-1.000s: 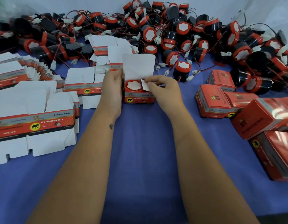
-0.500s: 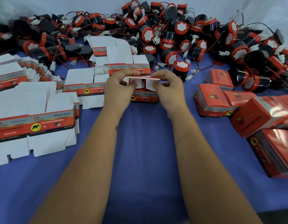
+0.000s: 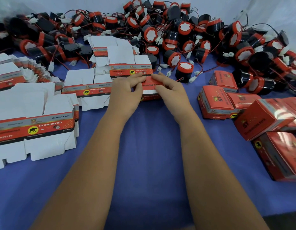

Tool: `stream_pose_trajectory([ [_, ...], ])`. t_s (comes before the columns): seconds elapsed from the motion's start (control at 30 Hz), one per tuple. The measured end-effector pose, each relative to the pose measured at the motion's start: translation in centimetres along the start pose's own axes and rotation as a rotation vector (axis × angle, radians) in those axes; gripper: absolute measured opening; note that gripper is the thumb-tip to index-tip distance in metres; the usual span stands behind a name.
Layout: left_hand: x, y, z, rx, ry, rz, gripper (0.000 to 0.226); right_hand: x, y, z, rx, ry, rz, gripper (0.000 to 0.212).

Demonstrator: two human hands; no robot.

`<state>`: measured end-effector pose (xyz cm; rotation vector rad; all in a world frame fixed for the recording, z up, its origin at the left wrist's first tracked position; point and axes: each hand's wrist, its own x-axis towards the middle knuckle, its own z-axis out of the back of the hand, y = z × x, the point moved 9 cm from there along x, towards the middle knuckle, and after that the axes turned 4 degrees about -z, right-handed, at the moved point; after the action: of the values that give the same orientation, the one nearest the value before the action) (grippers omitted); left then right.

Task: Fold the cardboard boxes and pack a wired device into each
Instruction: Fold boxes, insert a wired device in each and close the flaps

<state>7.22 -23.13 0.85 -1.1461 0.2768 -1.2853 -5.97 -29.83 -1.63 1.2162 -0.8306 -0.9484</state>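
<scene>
A small red cardboard box [image 3: 149, 87] stands on the blue cloth at the centre, its red lid folded down over the top with a white tuck flap showing at the front. My left hand [image 3: 125, 90] holds the box's left side, fingers on the lid. My right hand [image 3: 170, 87] holds the right side, thumb and fingers on the lid and flap. The wired device inside is hidden. A heap of black-and-red wired horns [image 3: 177, 39] lies behind.
Flat unfolded box blanks [image 3: 34, 127] lie stacked at the left and behind the hands [image 3: 127, 67]. Closed red boxes [image 3: 217, 100] are piled at the right, larger ones [image 3: 276, 130] near the edge. Blue cloth [image 3: 148, 163] spreads in front.
The white lid stood upright over the open box with the horn visible; both hands have brought it forward and down, so it covers the horn.
</scene>
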Motion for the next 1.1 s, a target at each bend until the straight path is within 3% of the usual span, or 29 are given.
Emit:
stream_pose_trajectory([
  [0.1,0.0,1.1,-0.5,0.055,0.022,0.083,0.038,-0.2,0.1,-0.3,-0.047,0.053,0.014,0.043],
  [0.2,-0.2,2.3,-1.1,-0.261,0.081,0.205,0.045,-0.4,0.3,-0.1,-0.053,0.099,0.039,0.044],
  [0.27,-0.3,2.6,-1.1,-0.345,0.109,0.225,0.048,-0.5,0.3,0.0,-0.067,0.133,0.055,0.048],
  [0.5,0.0,1.6,-1.0,-0.073,0.144,0.049,0.049,-0.3,0.8,0.5,-0.088,0.027,0.146,0.045],
  [0.67,-0.2,1.3,-0.9,-0.090,0.145,0.065,0.045,-0.1,0.8,0.6,-0.068,-0.022,0.150,0.034],
  [0.83,-0.4,1.2,-0.6,-0.170,0.103,0.066,0.046,-0.5,1.4,0.5,-0.112,-0.047,0.189,0.030],
  [1.0,-0.5,0.8,1.2,-0.329,-0.113,0.048,0.038,-0.7,1.9,0.2,-0.081,-0.077,0.213,0.027],
  [1.1,-0.5,1.1,1.4,-0.307,-0.142,0.065,0.036,-0.6,1.7,0.0,-0.081,-0.087,0.187,0.028],
])
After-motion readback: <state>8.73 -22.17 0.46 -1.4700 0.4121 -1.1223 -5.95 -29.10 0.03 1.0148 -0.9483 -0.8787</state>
